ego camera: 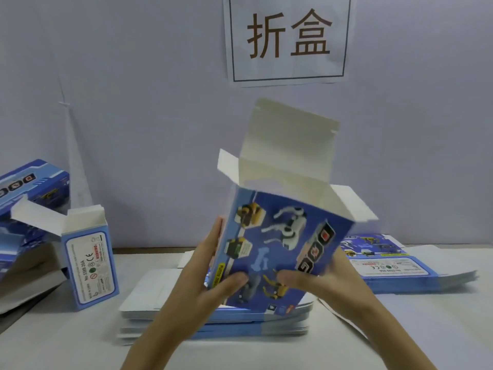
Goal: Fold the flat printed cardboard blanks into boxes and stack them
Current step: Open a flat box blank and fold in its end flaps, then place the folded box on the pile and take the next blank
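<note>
We held the half-formed box in the middle of the frame, above the central stack of flat blanks. Our left hand gripped its left edge: the thumb lay curled across the printed front, and the other fingers reached up along the side wall. Our right hand pinched the lower right corner, its thumb pressed on the front; its other fingers were behind the card, so we could not tell how they lay. The box's long axis stood nearly upright, its top leaning toward the upper right. Its open end pointed up at the wall sign, with the lid flap raised and the side flaps splayed. A folded box stood at left, and a second stack of blanks lay at right.
</note>
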